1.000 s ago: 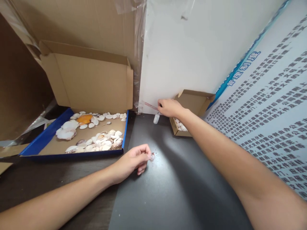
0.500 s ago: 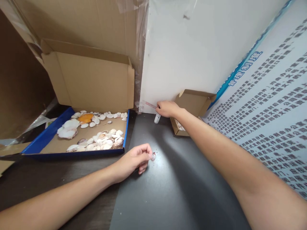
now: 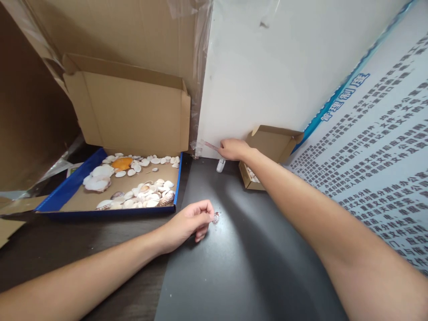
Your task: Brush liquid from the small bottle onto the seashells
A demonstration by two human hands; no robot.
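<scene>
My left hand (image 3: 190, 221) rests on the dark table (image 3: 240, 267) with its fingers curled, pinching a small speckled shell (image 3: 216, 217) against the surface. My right hand (image 3: 233, 149) reaches to the back wall and is closed on a thin pinkish stick (image 3: 210, 145) whose tip points left. A small white bottle (image 3: 220, 165) stands just below that hand. Behind the right wrist sits a small open cardboard box (image 3: 267, 147) with a few shells inside.
At left, a blue-rimmed cardboard tray (image 3: 67, 191) holds several white shells and one orange shell (image 3: 121, 163), its lid (image 3: 130, 111) standing upright. A white board (image 3: 267, 71) and a printed poster (image 3: 377, 133) close off the back and right.
Both hands have stayed almost where they were. The view has shifted slightly, so everything sits a little further right in the picture.
</scene>
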